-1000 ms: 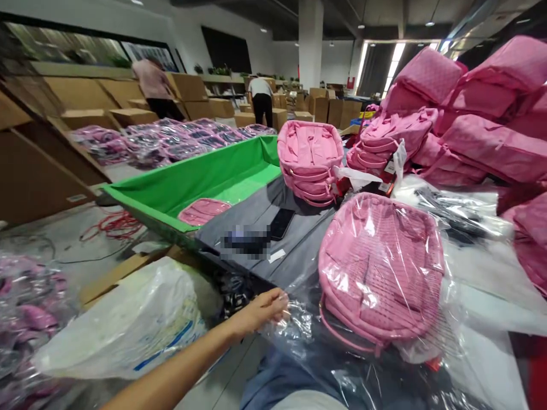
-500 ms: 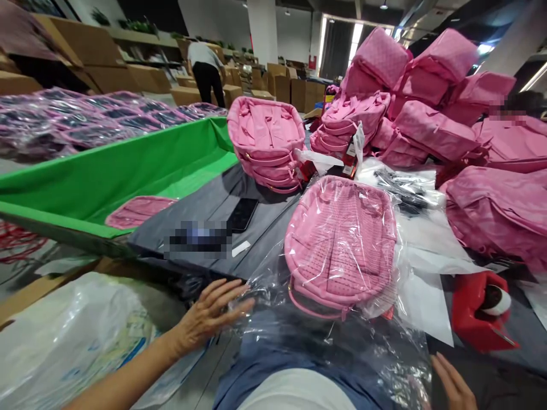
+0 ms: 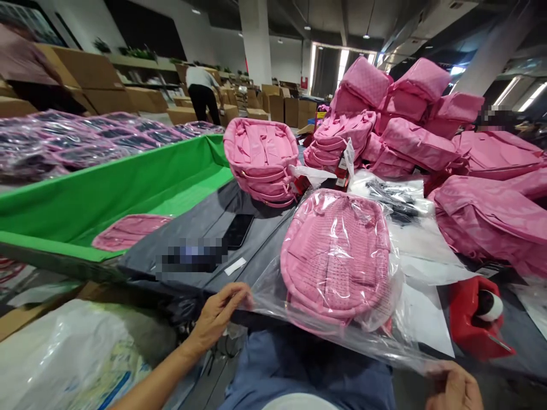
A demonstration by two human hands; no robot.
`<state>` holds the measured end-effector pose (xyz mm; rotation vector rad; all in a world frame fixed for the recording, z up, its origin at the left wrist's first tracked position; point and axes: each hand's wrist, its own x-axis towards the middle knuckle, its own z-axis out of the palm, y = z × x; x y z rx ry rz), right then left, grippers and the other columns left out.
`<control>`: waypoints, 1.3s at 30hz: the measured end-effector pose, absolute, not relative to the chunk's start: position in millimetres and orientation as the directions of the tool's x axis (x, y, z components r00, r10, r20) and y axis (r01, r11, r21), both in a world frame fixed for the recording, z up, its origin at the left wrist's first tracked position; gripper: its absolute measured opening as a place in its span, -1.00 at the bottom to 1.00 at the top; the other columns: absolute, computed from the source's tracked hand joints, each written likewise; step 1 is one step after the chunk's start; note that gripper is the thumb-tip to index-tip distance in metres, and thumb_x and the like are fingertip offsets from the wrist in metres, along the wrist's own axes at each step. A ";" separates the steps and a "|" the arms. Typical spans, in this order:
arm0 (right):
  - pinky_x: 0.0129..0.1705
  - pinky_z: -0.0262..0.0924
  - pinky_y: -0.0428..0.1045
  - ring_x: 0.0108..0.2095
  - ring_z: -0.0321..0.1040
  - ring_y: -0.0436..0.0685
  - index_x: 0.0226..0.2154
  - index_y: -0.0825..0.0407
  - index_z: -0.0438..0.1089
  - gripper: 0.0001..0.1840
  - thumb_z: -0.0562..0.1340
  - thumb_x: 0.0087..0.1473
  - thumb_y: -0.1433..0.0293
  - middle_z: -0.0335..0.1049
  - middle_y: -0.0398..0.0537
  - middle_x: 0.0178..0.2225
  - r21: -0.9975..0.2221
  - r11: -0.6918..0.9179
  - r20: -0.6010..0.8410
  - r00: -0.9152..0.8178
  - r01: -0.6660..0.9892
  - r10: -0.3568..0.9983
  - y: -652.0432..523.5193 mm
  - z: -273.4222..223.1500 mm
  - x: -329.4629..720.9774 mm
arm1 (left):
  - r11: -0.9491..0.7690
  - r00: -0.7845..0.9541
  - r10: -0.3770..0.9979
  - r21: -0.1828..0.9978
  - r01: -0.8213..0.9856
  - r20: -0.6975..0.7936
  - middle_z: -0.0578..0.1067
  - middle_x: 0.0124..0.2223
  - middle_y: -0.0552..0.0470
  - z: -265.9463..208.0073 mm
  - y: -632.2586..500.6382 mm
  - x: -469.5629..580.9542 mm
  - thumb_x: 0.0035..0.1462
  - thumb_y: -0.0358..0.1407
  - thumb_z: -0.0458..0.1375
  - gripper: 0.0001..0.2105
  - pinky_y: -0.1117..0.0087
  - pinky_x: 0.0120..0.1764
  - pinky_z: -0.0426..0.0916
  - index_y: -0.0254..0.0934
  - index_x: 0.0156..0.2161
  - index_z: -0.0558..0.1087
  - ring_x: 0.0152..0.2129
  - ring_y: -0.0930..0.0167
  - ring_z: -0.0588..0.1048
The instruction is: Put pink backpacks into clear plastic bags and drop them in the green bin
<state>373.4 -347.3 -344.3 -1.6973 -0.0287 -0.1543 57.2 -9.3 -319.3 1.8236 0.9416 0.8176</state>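
Observation:
A pink backpack [image 3: 335, 256] lies on the dark table, inside a clear plastic bag [image 3: 371, 344]. The bag's mouth faces me and is stretched wide along the table's front edge. My left hand [image 3: 224, 313] pinches its left corner between thumb and fingers. At the right corner, my right hand [image 3: 455, 387] is closed on the plastic, partly cut off by the bottom of the view. Behind the bagged backpack stands a pile of pink backpacks [image 3: 261, 162] with straps and tags showing.
A red tape dispenser [image 3: 476, 319] sits at right, beside white sheets [image 3: 427, 310]. A black phone [image 3: 238, 230] lies left of the bag. Past it is a green-lined bin [image 3: 106, 188] holding a bagged pink item. More pink backpacks [image 3: 421, 142] are heaped at the back right; two people stand farther off.
Both hands have closed on the corners of the plastic bag. Its loose front edge, which was hanging toward my lap, is now lifted and pulled into a taut line.

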 end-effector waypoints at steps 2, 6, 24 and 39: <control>-0.52 0.25 -0.03 -0.56 0.27 0.05 -0.41 -0.02 0.36 -0.14 0.22 -0.29 -0.48 0.32 -0.22 -0.60 -0.977 -0.204 0.074 0.994 0.057 -0.079 -330.8 -346.0 375.2 | -0.411 0.490 0.841 0.859 0.305 0.229 0.50 -0.45 0.06 -319.6 -2.9 74.4 0.30 0.03 0.03 -0.62 0.35 -0.33 0.41 -0.22 -0.27 0.50 -0.50 0.33 0.48; -0.60 0.20 -0.04 -0.62 0.23 0.03 -0.39 0.00 0.37 0.01 0.21 -0.54 -0.55 0.31 -0.23 -0.63 -0.974 -0.203 -0.087 0.994 -0.098 -0.062 -323.6 -353.4 381.9 | -0.539 0.482 0.808 0.753 0.377 0.337 0.59 -0.27 -0.09 -320.0 1.7 94.0 0.32 -0.11 0.04 -0.69 0.15 -0.11 0.40 -0.27 -0.12 0.51 -0.29 0.16 0.56; -0.57 0.23 -0.10 -0.61 0.24 -0.02 -0.39 -0.01 0.31 -0.15 0.24 -0.25 -0.45 0.30 -0.27 -0.61 -0.995 -0.101 0.023 0.998 0.017 -0.055 -329.8 -352.2 375.6 | -0.927 0.937 0.207 0.362 0.096 0.282 0.40 0.22 -0.20 -279.8 -54.2 168.7 -0.09 -0.15 0.53 -0.41 -0.10 0.23 0.21 -0.21 -0.02 0.35 0.25 0.01 0.28; -0.57 0.21 -0.10 -0.62 0.22 -0.01 -0.38 -0.01 0.33 -0.16 0.24 -0.25 -0.45 0.30 -0.25 -0.63 -0.991 -0.108 0.084 0.993 0.074 -0.083 -328.4 -340.6 379.6 | -0.738 0.943 0.265 0.672 0.064 0.201 0.58 -0.21 0.07 -258.1 -34.1 175.4 0.29 -0.26 0.23 -0.82 0.19 0.07 0.06 -0.23 -0.36 0.48 -0.12 0.31 0.45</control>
